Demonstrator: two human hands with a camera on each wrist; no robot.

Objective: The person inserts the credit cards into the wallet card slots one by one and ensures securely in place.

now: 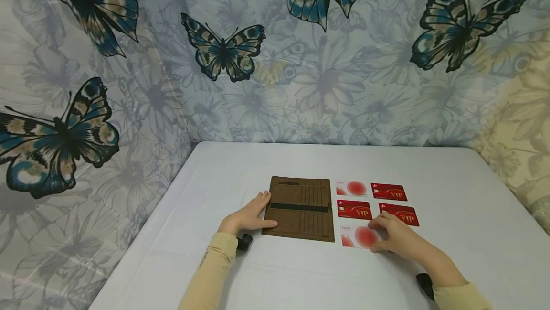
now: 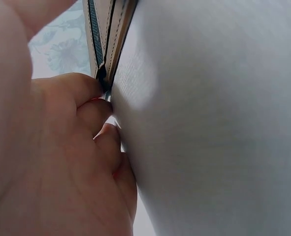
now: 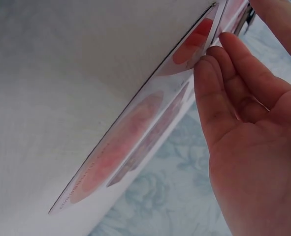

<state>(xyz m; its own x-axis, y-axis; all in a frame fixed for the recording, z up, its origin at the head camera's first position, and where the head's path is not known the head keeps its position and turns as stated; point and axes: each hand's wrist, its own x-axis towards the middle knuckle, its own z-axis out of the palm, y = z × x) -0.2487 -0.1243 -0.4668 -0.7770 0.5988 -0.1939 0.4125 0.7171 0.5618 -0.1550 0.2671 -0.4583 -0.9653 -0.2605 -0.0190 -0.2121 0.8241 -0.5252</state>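
In the frame's lower right, the white-and-red rectangular plastic card (image 1: pixel 360 236) lay lengthwise leftward from your nearer right hand (image 1: pixel 397 237), its grip I could not tell; your left hand (image 1: pixel 248 217) lay extended, unclenched.

1. Brown wallet (image 1: pixel 301 221): leather-like, matt, with stitched edges.
2. Red cards (image 1: pixel 354 209): smooth, glossy, plastic-looking.
3. Pale cards (image 1: pixel 358 237): smooth plastic by look, with a sheen.
4. White tabletop (image 1: pixel 240 169): matt, faintly textured close up.
5. Yellow sleeves (image 1: pixel 215 267): soft, matt cloth.
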